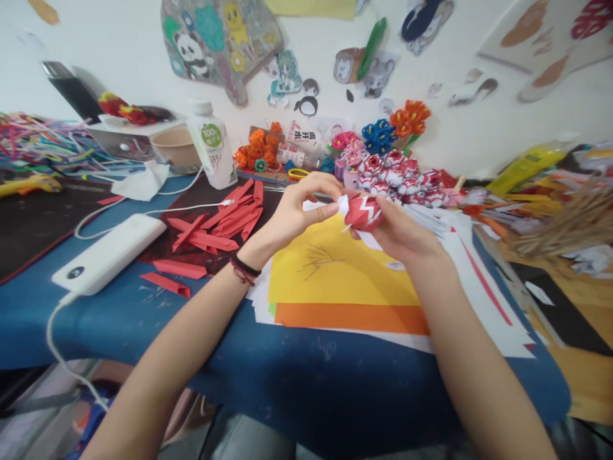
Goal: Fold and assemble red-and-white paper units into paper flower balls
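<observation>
A red-and-white folded paper flower point(363, 212) is held up above the yellow paper sheet point(364, 268). My right hand point(405, 230) is closed around its right side, with some fingers hidden behind it. At its left edge, my left hand point(306, 201) pinches a white folded paper strip point(343, 206) that touches the flower. More white paper ends stick out below the flower. Thin brown sticks or wires point(323, 259) lie on the yellow sheet. Left of my left forearm is a loose pile of red folded paper strips point(225, 220).
Finished red-and-white paper flowers point(395, 174) are heaped at the back. A white bottle point(212, 144) stands behind the red strips. A white power bank point(110, 254) with cables lies at the left. White paper sheets point(483, 275) and a bundle of brown sticks point(565, 223) are at the right.
</observation>
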The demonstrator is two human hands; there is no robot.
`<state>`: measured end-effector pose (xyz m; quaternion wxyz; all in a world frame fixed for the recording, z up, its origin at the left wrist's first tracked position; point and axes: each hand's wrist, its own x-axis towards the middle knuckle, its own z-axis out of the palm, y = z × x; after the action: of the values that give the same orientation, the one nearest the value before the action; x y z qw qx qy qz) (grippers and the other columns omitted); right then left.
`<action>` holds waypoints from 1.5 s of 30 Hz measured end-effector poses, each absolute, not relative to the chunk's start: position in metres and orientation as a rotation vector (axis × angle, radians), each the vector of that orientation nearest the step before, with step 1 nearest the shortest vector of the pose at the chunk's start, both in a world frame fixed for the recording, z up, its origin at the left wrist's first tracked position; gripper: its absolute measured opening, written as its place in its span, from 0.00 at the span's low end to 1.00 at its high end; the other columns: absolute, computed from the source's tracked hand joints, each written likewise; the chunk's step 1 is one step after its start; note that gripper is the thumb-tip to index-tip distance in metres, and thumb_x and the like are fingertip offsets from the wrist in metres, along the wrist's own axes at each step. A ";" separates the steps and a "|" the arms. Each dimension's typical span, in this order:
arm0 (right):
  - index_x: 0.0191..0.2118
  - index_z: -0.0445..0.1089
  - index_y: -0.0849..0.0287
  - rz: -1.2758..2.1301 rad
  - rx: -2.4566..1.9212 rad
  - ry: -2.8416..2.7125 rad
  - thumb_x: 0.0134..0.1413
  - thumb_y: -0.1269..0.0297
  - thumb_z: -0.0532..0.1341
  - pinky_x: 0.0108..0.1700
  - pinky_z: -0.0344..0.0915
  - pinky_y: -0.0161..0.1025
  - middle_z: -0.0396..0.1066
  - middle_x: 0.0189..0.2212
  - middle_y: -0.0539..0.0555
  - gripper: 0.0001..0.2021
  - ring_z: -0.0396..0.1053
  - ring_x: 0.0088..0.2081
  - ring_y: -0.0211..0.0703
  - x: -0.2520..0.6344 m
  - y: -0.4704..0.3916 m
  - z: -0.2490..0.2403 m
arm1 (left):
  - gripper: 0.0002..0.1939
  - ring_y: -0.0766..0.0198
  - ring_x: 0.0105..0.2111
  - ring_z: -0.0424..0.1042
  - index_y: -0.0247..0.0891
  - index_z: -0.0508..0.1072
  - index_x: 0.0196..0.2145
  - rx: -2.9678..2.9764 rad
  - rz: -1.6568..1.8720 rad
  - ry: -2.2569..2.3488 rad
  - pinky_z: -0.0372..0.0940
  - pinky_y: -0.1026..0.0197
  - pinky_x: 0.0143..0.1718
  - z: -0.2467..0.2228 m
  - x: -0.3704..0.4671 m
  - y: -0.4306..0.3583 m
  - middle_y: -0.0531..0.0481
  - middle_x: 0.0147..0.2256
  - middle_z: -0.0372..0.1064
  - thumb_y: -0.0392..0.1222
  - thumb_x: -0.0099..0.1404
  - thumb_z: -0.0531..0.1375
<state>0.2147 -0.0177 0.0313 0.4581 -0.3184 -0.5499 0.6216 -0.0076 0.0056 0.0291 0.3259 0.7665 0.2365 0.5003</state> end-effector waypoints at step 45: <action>0.58 0.70 0.51 1.461 -0.806 -1.457 0.47 0.49 0.76 0.43 0.74 0.39 0.77 0.42 0.51 0.34 0.77 0.36 0.40 0.205 -0.020 0.024 | 0.15 0.66 0.23 0.64 0.38 0.68 0.27 3.134 1.664 1.358 0.52 0.59 0.27 0.016 0.007 -0.011 0.53 0.23 0.67 0.34 0.74 0.54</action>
<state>0.2052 -0.0195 0.0242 0.4470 -0.3254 -0.5884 0.5900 0.0070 -0.0113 0.0165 -0.3231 0.7806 0.3383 0.4144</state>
